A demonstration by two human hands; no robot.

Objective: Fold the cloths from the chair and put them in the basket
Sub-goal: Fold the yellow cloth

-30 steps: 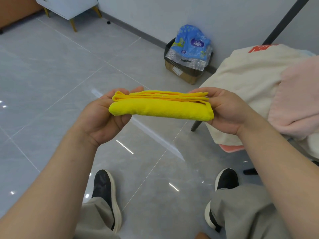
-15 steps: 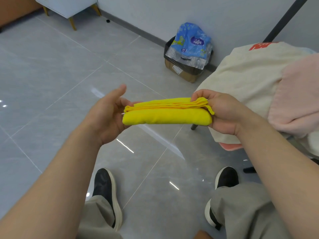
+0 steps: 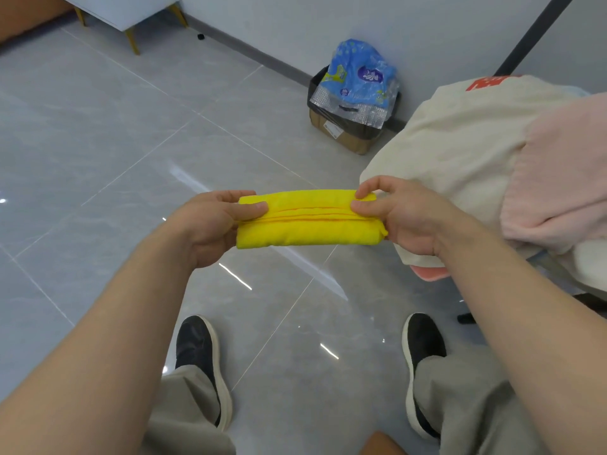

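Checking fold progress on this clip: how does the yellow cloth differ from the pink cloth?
The yellow cloth is folded into a compact strip; the pink cloth lies loose. The yellow cloth is held in the air by the left hand and right hand, one at each end; the pink cloth rests untouched beside a cream cloth. Both are plain-coloured fabric.

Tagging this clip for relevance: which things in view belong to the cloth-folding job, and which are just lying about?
Job: folded yellow cloth, held by left hand and right hand; cream cloth and pink cloth heaped at right.
Lying about: cardboard box holding a blue plastic packet; white cabinet on gold legs.
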